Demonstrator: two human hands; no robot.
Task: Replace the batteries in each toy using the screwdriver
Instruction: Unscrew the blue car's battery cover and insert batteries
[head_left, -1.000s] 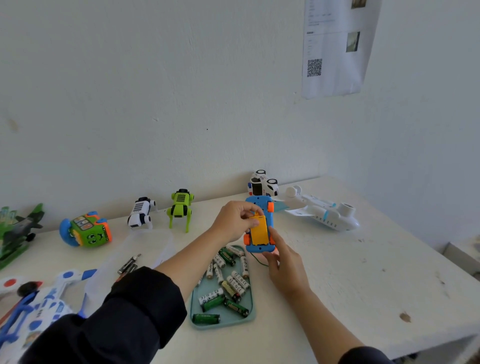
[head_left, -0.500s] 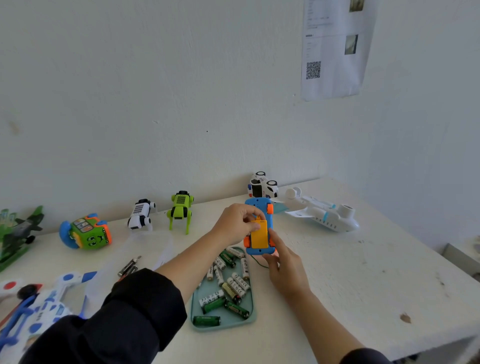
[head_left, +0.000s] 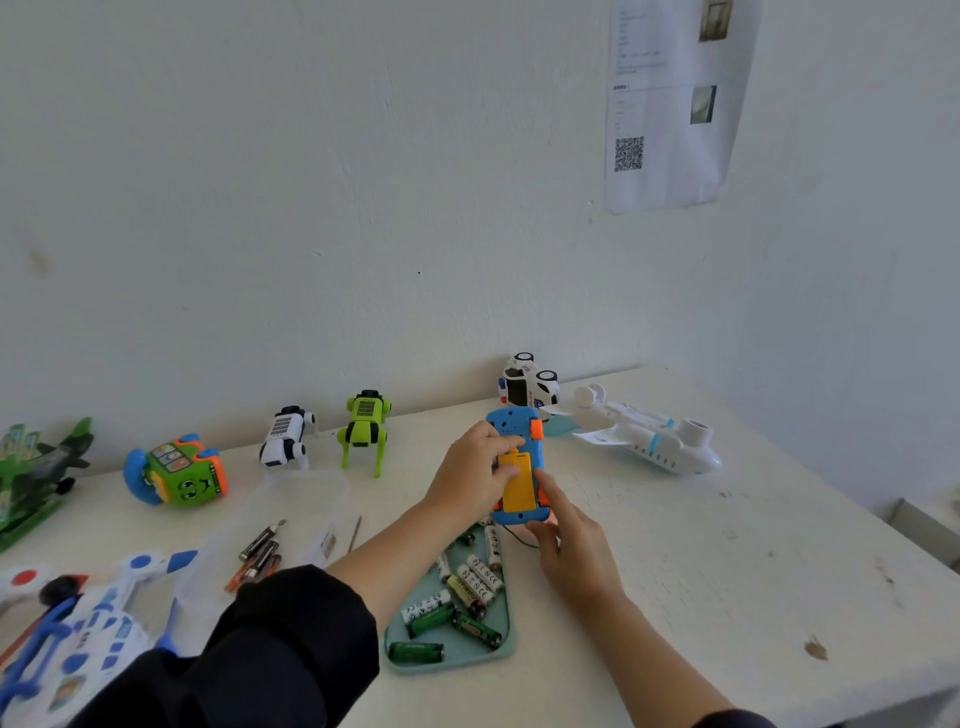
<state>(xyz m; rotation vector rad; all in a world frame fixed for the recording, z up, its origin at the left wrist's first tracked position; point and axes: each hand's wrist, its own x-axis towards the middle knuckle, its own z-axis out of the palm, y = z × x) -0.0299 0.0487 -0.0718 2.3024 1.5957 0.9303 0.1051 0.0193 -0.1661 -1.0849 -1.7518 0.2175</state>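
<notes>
Left thumb now on yellow cover

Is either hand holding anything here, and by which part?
Both hold the blue toy car: left hand grips its left side, thumb on the yellow cover; right hand supports its lower end.
</notes>
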